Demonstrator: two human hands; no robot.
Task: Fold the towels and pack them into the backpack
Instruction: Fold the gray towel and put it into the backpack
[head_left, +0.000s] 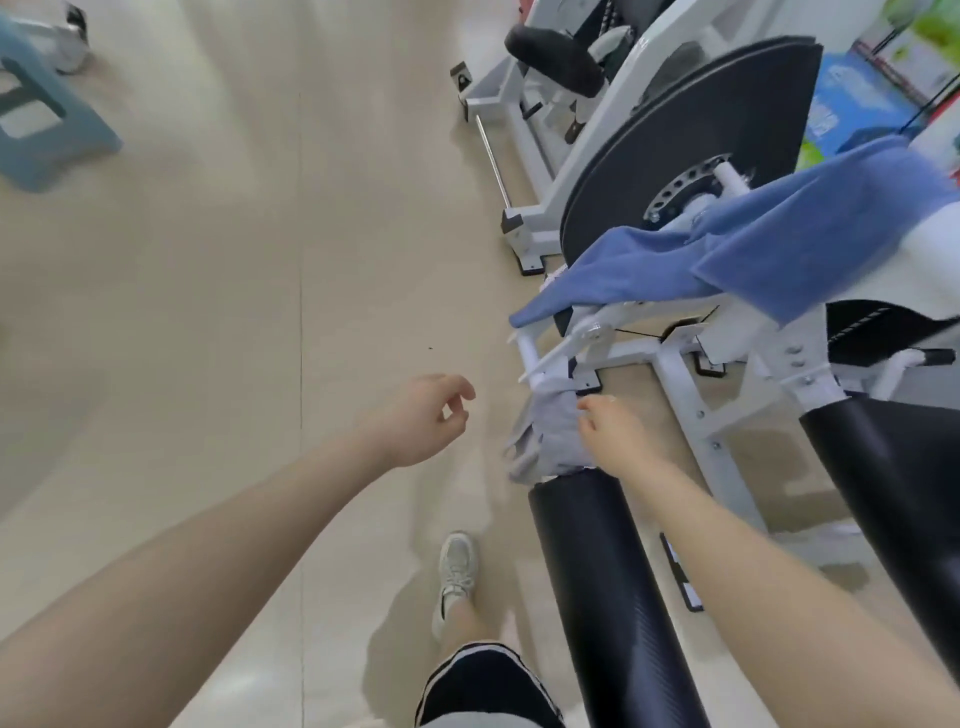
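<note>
A grey towel (545, 436) hangs crumpled at the far end of a black padded roller (608, 587) on a white gym machine. My right hand (615, 434) reaches over the roller and grips the towel's right side. A blue towel (763, 254) lies draped over the machine's white frame higher up on the right. My left hand (428, 415) hovers over the floor just left of the grey towel, fingers loosely curled and holding nothing. No backpack is in view.
The white machine frame (670, 374) with a black weight plate (691, 135) fills the right side. A second black roller (883, 499) lies at far right. A blue-grey stool (47, 119) stands on the beige floor at upper left. My foot (454, 577) is below.
</note>
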